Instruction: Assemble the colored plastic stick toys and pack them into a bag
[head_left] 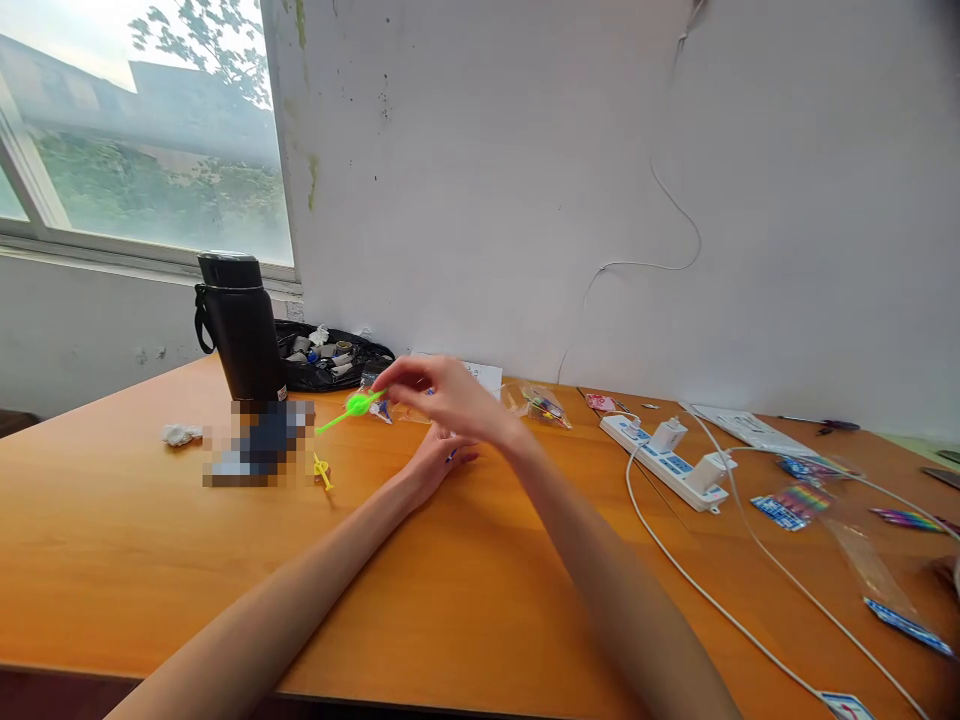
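My right hand [459, 398] crosses above my left and reaches leftward. Its thumb and fingers pinch one end of a bright green plastic stick [358, 404] with a round bulge in its middle. Just below the stick's free end is a small yellow plastic piece [322, 470] of similar thin shape. My left hand [435, 462] is low over the table, partly covered by the right, with its fingers curled. A speck of blue shows at those fingers, but what they hold is too small to make out.
A black thermos [244, 335] stands at the left by a blurred-out patch and a crumpled tissue [181, 434]. Behind is a black bag of rubbish [330, 360]. On the right lie a white power strip [664, 462], trailing cables, packets of coloured pens [795, 503] and a small plastic bag [546, 406].
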